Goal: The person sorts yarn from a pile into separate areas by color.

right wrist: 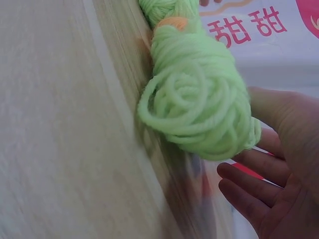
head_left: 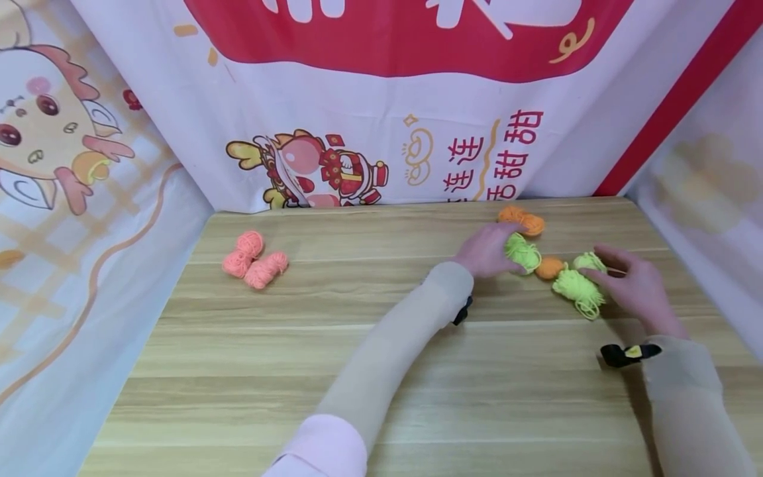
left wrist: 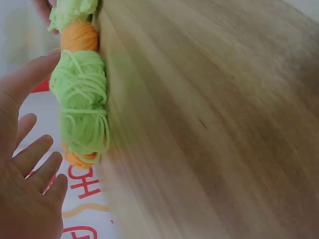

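Observation:
My left hand point(head_left: 487, 250) reaches to the far right part of the table, beside a light green yarn ball point(head_left: 522, 254). In the left wrist view its fingers are spread, and the thumb lies by the upper end of that green yarn point(left wrist: 82, 107). My right hand point(head_left: 636, 285) is next to two more green yarn balls, a larger one with loose strands point(head_left: 577, 289) and a smaller one point(head_left: 590, 263). The right wrist view has its fingers extended beside green yarn point(right wrist: 199, 94), not curled round it. An orange yarn ball point(head_left: 550, 268) sits between the green ones.
Orange yarn point(head_left: 521, 220) lies behind the left hand near the table's back edge. Several pink yarn balls point(head_left: 262, 270) are grouped at the left of the wooden table point(head_left: 334, 371). Printed cloth point(head_left: 357, 99) hangs behind the table and at both sides.

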### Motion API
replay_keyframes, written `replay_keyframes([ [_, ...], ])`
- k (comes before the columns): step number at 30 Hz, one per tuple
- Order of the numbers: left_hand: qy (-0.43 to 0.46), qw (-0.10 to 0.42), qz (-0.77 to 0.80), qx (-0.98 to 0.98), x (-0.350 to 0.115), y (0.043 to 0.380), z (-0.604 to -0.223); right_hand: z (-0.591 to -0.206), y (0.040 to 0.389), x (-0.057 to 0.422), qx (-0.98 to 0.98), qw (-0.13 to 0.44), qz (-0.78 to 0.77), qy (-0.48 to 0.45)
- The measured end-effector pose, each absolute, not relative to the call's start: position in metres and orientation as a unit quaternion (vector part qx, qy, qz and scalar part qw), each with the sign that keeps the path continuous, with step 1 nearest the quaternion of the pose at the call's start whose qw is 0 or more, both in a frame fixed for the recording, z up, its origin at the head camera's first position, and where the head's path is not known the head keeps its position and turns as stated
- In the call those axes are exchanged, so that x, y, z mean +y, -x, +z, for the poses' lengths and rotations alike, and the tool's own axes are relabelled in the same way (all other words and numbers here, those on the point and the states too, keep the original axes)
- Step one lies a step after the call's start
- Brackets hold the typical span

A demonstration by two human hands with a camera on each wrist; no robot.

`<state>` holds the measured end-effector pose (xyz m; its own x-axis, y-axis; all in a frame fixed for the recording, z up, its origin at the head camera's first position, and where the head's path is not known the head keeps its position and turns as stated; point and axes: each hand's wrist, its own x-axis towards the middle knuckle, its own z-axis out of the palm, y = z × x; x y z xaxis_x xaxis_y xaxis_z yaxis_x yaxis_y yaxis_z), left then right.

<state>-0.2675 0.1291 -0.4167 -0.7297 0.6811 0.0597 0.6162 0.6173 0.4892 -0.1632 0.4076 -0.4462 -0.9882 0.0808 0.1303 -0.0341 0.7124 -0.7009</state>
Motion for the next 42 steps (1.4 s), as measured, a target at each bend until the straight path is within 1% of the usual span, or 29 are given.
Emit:
replay_keyframes([
  [6, -0.35, 0.097, 0.245, 0.899, 0.129, 0.268, -0.421, -0.447, 0.166, 0.406, -0.925, 0.07, 0.374, 0.012],
  [11, -0.364, 0.108, 0.232, 0.896, 0.129, 0.266, -0.428, -0.448, 0.164, 0.405, -0.924, 0.065, 0.378, 0.007],
  [26, -0.365, 0.077, 0.149, 0.916, 0.129, 0.263, -0.438, -0.451, 0.161, 0.407, -0.929, 0.062, 0.364, 0.011],
  [42, -0.353, 0.095, 0.219, 0.905, 0.122, 0.265, -0.445, -0.453, 0.162, 0.41, -0.929, 0.074, 0.363, 0.013],
])
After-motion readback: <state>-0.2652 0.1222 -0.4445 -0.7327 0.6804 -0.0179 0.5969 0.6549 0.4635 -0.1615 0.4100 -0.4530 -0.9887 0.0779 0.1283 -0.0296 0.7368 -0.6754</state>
